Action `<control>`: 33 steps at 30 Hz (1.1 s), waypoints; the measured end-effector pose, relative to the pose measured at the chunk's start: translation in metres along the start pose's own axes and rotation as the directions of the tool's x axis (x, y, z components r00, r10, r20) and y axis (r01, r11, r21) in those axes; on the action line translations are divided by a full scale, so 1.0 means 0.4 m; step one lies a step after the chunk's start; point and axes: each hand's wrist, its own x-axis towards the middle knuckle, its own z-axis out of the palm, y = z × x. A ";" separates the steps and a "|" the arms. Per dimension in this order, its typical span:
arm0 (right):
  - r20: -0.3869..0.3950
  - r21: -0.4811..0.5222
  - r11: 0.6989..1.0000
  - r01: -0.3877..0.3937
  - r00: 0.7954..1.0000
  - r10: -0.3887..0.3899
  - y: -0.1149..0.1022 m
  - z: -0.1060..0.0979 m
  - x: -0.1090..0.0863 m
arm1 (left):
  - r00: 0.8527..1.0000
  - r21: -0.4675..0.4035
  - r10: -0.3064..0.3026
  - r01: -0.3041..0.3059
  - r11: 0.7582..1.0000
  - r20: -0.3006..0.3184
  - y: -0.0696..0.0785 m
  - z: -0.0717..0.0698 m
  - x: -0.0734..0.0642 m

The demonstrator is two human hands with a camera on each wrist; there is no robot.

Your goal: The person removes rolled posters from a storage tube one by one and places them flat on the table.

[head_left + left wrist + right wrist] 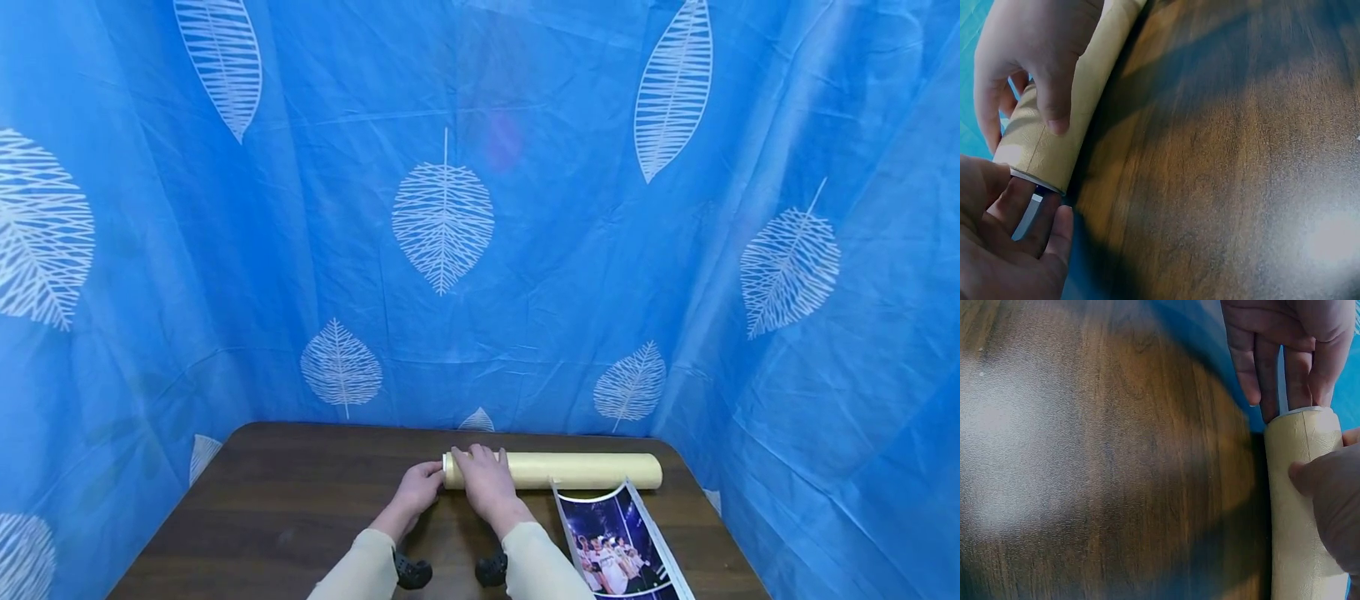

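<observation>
1. Two hands at one end of the tube [592, 471]; it lies lengthwise along the worktop's [315, 500] far edge, mouth nr mid-edge, other end by the far right corner.
2. L hand [417, 490]: fingers parted, fairly straight, at the mouth; some tips hidden past the white rim [1304, 410]. Can't tell if they pinch anything. Pale strip b/w fingers unclear, maybe just bkgd.
3. R hand [486, 483]: grips tube from above, just behind the rim, thumb on near side, fingers on far side.
4. Step, IMO: L hand works at the mouth, R hand steadies. Keep R grip firm w/o squeezing; wall looks like card, could go oval.
5. Keep L fingers in line w/ tube axis. Angled push/pull would prob. snag the rim or twist the tube.
6. Round body on flat top = roll risk. Press down onto worktop, not just sideways.
7. Watch photo sheet [618, 542] nr right edge: far end touching or just beside tube, can't tell which. Sides look curled, so a roll twd near edge could crease it. Hold tube pos.
</observation>
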 end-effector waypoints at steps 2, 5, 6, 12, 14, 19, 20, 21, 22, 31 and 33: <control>-0.002 -0.001 1.000 -0.008 1.000 0.008 -0.005 0.009 -0.007 | 1.000 0.005 -0.001 0.001 1.000 -0.011 -0.006 -0.002 -0.007; -0.020 0.000 1.000 -0.007 1.000 0.007 -0.013 0.019 -0.018 | 1.000 0.009 -0.005 0.005 1.000 -0.022 -0.014 -0.006 -0.017; -0.024 0.001 1.000 -0.006 1.000 0.006 -0.017 0.021 -0.022 | 1.000 0.014 -0.002 0.002 1.000 -0.024 -0.016 -0.008 -0.021; -0.005 0.005 1.000 -0.027 1.000 0.027 -0.039 0.015 -0.034 | 1.000 -0.046 -0.023 0.022 0.999 -0.011 -0.028 -0.014 -0.032; 0.009 -0.002 0.999 -0.036 0.999 0.036 -0.046 0.016 -0.037 | 0.999 -0.078 -0.039 0.039 0.996 -0.001 -0.033 -0.015 -0.034; 0.037 -0.022 0.999 -0.047 0.998 0.048 -0.066 0.027 -0.047 | 0.996 -0.121 -0.077 0.081 0.989 0.034 -0.056 -0.025 -0.040; 0.039 -0.025 0.999 -0.047 0.998 0.048 -0.070 0.027 -0.049 | 0.996 -0.121 -0.077 0.081 0.989 0.040 -0.060 -0.029 -0.041; 0.045 -0.027 0.999 -0.047 0.998 0.048 -0.074 0.027 -0.050 | 0.996 -0.122 -0.080 0.086 0.989 0.046 -0.064 -0.032 -0.043; 0.050 -0.030 0.998 -0.047 0.998 0.048 -0.079 0.025 -0.051 | 0.995 -0.123 -0.080 0.086 0.989 0.052 -0.066 -0.035 -0.043; 0.082 -0.100 0.994 -0.050 0.995 0.058 -0.088 -0.007 -0.038 | 0.992 -0.118 -0.091 0.102 0.988 0.093 -0.044 -0.043 -0.031; 0.078 -0.109 0.993 -0.052 0.995 0.061 -0.086 -0.013 -0.034 | 0.990 -0.119 -0.100 0.111 0.987 0.098 -0.034 -0.043 -0.026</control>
